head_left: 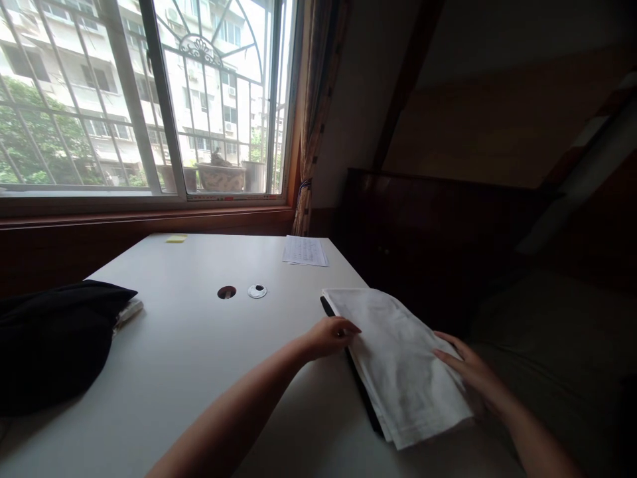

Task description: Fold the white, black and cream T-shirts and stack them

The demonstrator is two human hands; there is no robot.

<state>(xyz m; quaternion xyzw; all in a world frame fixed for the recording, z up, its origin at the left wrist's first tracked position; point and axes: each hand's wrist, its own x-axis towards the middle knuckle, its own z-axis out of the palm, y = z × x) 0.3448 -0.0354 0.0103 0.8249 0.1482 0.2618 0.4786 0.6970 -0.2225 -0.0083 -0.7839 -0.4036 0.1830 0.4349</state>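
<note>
A folded white cloth (398, 358) lies at the right side of the white table, with a black edge showing beneath it along its left side. My left hand (332, 336) is at the cloth's left edge, its thumb and fingers closed together; whether they pinch the fabric is hard to see. At the right edge of the cloth is my right hand (460, 364), fingers stretched out and apart, touching the fabric.
The white table (189, 345) carries a dark cloth item (54, 338) at the left, a cable hole (227, 292), a round cover (257, 291), papers (305, 251) and a yellow note (176, 238). A barred window stands behind.
</note>
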